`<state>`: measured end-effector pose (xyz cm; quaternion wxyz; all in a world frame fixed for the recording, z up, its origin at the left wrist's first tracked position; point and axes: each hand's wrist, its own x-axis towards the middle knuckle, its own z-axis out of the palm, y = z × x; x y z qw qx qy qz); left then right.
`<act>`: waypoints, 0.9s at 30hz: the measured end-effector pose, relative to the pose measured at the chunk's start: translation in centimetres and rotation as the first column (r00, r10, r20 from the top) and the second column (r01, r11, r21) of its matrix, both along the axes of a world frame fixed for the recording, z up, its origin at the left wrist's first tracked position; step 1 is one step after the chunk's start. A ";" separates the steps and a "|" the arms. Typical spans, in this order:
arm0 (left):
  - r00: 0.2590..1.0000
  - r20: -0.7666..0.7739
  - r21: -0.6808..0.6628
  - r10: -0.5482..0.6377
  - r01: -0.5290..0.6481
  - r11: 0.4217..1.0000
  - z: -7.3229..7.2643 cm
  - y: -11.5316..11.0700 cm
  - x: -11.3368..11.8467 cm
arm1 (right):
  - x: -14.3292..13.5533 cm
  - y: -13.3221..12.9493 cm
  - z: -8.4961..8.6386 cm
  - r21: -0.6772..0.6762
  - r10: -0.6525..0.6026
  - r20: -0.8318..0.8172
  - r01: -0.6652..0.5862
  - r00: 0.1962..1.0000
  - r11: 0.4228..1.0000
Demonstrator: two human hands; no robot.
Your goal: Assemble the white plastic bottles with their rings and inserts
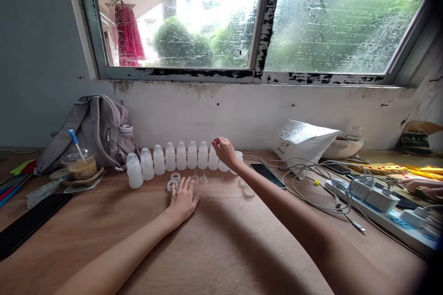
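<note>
Small frosted white baby bottles [181, 159] stand in a row near the wall, several of them topped with clear domed caps. At the right part of this row is my right hand [225, 152], its fingers curled together by a bottle top [213, 162]. Whatever those fingers hold is hidden. My left hand [183, 198] lies on the table with its fingers spread, touching or just beside two whitish rings [175, 176]. Two small clear bottle nipples [203, 179] sit to the right of its fingertips. Thin clear rings [248, 191] lie under my right forearm.
A grey backpack [100, 124], an iced drink cup [80, 166] and a black phone-like slab [31, 223] are on the left. To the right are a phone [266, 175], tangled white cables [311, 193], a silvery bag [304, 140] and a power strip [391, 216]. The wall and window bound the back.
</note>
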<state>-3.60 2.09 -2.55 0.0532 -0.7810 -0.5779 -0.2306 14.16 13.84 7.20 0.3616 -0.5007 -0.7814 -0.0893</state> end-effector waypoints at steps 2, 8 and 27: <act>0.999 0.005 0.031 -0.046 0.046 0.998 0.2 -0.1 0.0 | -0.5 -1.9 -2.0 -0.065 0.099 0.025 -0.098 0.995 0.993; 0.972 -0.061 0.202 -0.229 0.237 0.950 0.7 -0.4 -0.2 | -1.7 -4.8 -8.7 -0.218 0.118 0.141 -0.086 0.983 0.972; 0.894 0.356 0.079 -0.274 0.263 0.962 0.8 2.4 -4.1 | -1.9 -9.6 -8.7 -0.259 0.332 -0.316 -0.418 0.889 0.871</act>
